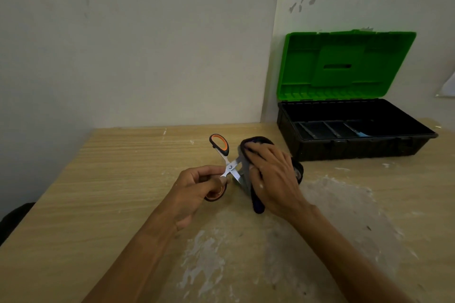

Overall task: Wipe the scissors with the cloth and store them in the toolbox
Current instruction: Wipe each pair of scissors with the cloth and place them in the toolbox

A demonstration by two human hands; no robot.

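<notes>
Both bare forearms come in from the bottom edge of the frame and meet just below its centre, over a light wood-grain table (98, 179) with pale, patchy white smears across its lower middle and right.

The left hand (197, 187) has its fingers and thumb curled round the lower handle of a pair of steel scissors with black-and-orange handles (230, 168), gripping it. The scissors are spread open in an X. Their 2nd handle loop sticks up free toward the upper left of the hands, and the screw at the pivot shows just past the left thumb.

The right hand (273, 174) lies on the right side of the scissors with its fingers wrapped over a dark blue-black cloth (257, 204), clasping it against the blades. Only a short piece of bright blade shows between the pivot and the cloth; the tips are hidden under it. One end of the cloth hangs below the palm and another bulges out above the fingertips. Whether the scissors touch the table I cannot tell.

At the right of the frame, above the hands and well apart from them, stands a plastic toolbox with a black base (357, 147), its green lid (344, 64) upright and open against the white wall. A tray with 3 or so dividers lies in the base.
</notes>
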